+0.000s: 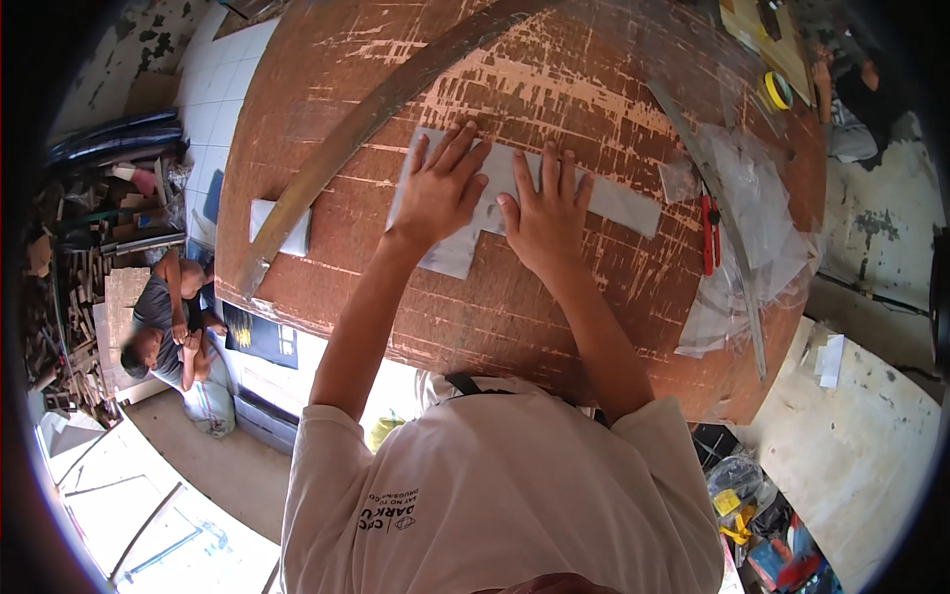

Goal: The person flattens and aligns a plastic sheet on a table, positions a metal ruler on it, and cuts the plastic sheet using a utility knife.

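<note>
Both my hands lie flat on greyish-white sheet material on the worn brown wooden table. Fingers spread, my left hand presses on the broad left part of the sheet. My right hand rests, also spread, where a narrow strip stretches off to the right. Whether sheet and strip are one piece is hidden under my hands. Beyond my left arm, a long flat bar lies across the table. To the right are a red cutter knife and a thin metal ruler-like strip.
Crumpled clear plastic sheets cover the table's right side. A small white stack lies near its left edge. A yellow tape roll sits at the far right. One person sits at the left; another is at the far right.
</note>
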`<act>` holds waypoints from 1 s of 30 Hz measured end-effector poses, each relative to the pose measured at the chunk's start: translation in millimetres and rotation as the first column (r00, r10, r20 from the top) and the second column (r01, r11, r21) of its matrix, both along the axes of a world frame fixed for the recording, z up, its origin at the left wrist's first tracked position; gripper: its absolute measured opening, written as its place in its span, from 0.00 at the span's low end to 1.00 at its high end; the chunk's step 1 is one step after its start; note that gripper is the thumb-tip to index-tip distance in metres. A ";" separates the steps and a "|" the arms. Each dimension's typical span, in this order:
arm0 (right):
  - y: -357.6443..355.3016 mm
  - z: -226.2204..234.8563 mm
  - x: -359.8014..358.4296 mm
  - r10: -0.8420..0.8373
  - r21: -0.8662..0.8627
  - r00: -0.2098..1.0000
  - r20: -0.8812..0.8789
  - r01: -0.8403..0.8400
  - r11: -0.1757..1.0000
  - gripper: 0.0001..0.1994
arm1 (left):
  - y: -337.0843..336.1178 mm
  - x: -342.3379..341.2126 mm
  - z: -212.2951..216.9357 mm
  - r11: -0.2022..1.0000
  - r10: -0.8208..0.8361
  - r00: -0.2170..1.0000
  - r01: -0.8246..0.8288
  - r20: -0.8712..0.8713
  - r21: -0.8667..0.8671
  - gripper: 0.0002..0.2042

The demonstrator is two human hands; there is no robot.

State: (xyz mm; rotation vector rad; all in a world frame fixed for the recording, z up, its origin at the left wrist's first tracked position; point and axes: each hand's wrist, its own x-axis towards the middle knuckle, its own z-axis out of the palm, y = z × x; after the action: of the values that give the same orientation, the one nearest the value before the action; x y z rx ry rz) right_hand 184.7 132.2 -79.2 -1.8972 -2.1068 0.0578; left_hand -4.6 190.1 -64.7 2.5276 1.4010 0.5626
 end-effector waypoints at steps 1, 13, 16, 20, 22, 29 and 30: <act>0.1 0.5 -0.2 0.002 0.009 1.000 -0.008 -0.002 1.000 0.32 | -0.2 0.1 -0.3 1.000 -0.002 1.000 0.002 0.001 -0.002 0.24; -0.8 -4.6 1.8 0.004 0.023 1.000 -0.029 -0.003 1.000 0.31 | 2.1 -53.9 -1.4 0.959 0.239 0.907 -0.276 0.347 0.061 0.18; -1.2 -4.3 2.0 0.009 0.027 0.999 -0.032 -0.008 1.000 0.31 | -3.8 -60.9 -5.7 0.954 0.256 0.906 -0.293 0.336 0.062 0.16; -1.0 -3.2 1.5 0.007 0.013 1.000 -0.015 -0.007 1.000 0.31 | -5.9 -62.5 -8.9 0.956 0.226 0.918 -0.273 0.325 0.108 0.16; -0.9 -2.2 0.5 0.007 0.012 1.000 -0.015 -0.006 1.000 0.31 | -5.7 -62.9 -9.5 0.955 0.228 0.915 -0.276 0.333 0.106 0.16; -0.3 -3.0 0.0 0.009 0.024 1.000 -0.017 -0.009 1.000 0.31 | -5.3 -64.5 -10.2 0.956 0.234 0.910 -0.279 0.341 0.088 0.16; -0.4 -3.1 -0.1 0.008 0.024 1.000 -0.017 -0.008 1.000 0.31 | -5.5 -64.8 -9.4 0.957 0.233 0.910 -0.278 0.342 0.088 0.16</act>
State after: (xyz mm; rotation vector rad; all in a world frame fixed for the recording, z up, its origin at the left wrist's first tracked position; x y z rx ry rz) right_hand 184.6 131.8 -82.3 -1.8686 -2.0948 0.0500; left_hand -69.4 184.6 -74.2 2.2154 1.6166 1.1057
